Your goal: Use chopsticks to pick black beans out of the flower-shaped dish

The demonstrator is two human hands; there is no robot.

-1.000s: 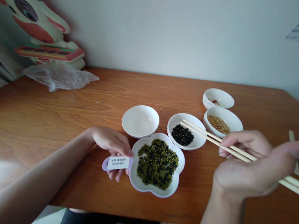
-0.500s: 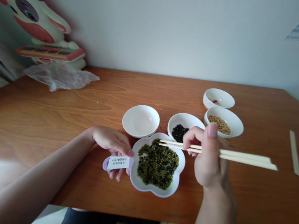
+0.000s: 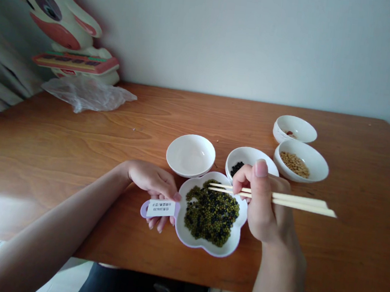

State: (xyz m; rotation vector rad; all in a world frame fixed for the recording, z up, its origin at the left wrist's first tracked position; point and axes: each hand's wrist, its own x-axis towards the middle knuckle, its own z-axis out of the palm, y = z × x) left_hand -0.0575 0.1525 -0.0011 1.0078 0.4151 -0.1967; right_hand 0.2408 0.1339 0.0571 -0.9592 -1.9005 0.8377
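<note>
The right hand [image 3: 263, 211] is closed around the chopsticks [image 3: 298, 201]; their tips stand slightly apart at the far part of the mixed beans [image 3: 211, 216] in the scalloped dish [image 3: 200, 244], between the hands. Whether they pinch a bean cannot be determined. The left hand [image 3: 155, 183] grips the dish's handle [image 3: 144, 209], thumb above, fingers beneath.

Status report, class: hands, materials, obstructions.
Left hand on lilac handle of white lobed dish. Right hand: pale chopsticks, tips at green and black beans; partly hiding round white black-bean bowl.
</note>
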